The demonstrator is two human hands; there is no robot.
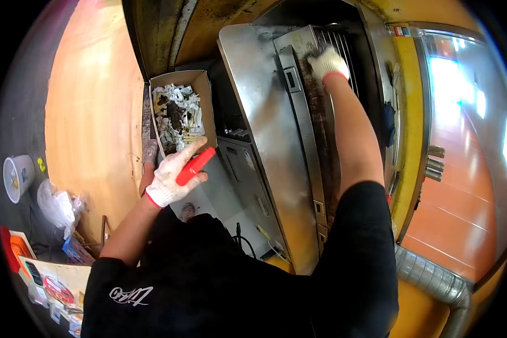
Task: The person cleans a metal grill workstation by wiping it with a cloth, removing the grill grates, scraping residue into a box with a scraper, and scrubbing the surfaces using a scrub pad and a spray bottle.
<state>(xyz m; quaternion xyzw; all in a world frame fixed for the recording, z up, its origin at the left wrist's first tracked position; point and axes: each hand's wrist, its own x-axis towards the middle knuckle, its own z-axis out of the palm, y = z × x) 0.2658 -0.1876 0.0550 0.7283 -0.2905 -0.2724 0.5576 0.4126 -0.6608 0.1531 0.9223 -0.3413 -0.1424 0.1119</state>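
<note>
My left hand [170, 179], in a white knit glove with a red cuff, holds a red handle-like object [195, 167] between thumb and fingers. Its other end is hidden in the palm, so its kind cannot be told. My right hand [330, 64], gloved the same way, reaches over a metal grill [341, 53] set in a long steel counter unit [265, 107]. Those fingers are curled down against the soiled brown edge beside the bars. Something dark shows at the fingertips, too unclear to name.
A cardboard box [207, 107] of crumpled, dirty paper stands left of the counter. A wooden board [96, 84] lies further left, near a white bucket [18, 179] and a plastic bag [59, 209]. A silver duct [434, 276] runs at lower right.
</note>
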